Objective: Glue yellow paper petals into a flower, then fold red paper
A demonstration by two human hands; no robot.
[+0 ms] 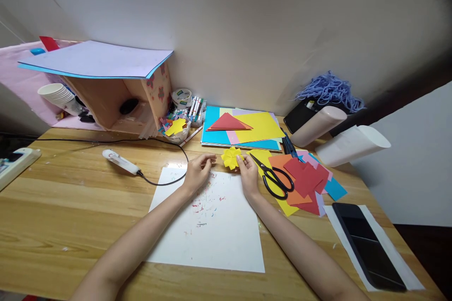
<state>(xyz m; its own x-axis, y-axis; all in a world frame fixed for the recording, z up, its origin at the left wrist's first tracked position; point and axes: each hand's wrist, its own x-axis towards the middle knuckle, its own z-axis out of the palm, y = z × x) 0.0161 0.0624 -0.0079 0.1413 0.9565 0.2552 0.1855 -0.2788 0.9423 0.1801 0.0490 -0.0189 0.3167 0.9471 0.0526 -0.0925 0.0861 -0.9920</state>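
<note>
Right hand [249,173] partly hides yellow flower [230,158]; left edge crops power strip [21,165].

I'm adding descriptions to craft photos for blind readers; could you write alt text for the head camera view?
The right hand holds a yellow paper flower above a marked white sheet on a wooden table, the left hand close by. To the right lie black-handled scissors and colored paper pieces.

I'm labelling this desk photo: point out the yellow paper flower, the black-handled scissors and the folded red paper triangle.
Yellow paper flower [230,157], head view: its centre.
Black-handled scissors [265,170], head view: around the pivot.
Folded red paper triangle [228,122], head view: its middle.
</note>
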